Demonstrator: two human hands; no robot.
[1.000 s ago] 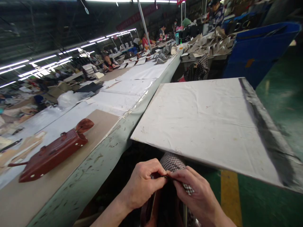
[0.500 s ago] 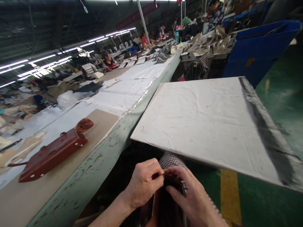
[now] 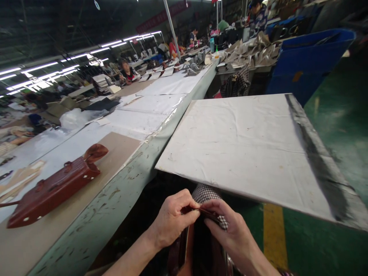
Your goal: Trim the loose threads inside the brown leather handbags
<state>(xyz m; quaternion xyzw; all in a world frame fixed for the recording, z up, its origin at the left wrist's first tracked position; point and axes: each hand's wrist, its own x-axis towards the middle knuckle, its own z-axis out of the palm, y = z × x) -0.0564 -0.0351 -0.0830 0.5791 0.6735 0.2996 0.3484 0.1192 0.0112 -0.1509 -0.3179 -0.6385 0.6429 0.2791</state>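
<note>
A dark brown leather bag [image 3: 176,253] is low in my lap, its mouth facing up and its inside dark. My left hand [image 3: 172,219] pinches the far edge of that opening between thumb and curled fingers. Right beside it, my right hand [image 3: 228,228] grips the same edge, thumb on the inner side and fingers over the outside. The fingertips of both hands nearly meet. Checkered cloth [image 3: 207,193] shows behind them. The lower part of the bag is cut off by the frame. A second reddish-brown leather bag [image 3: 56,191] lies on its side on the table to the left.
A white-covered board [image 3: 244,149] juts out in front of my hands. The long worktable [image 3: 161,103] runs away to the left, with a plastic bag [image 3: 76,119] and leather pieces on it. A blue bin [image 3: 304,63] stands at right. Several people work farther back.
My right thumb and fingers have closed more tightly on the bag's edge, which now lies flatter between the hands. The view has shifted slightly to the right.
</note>
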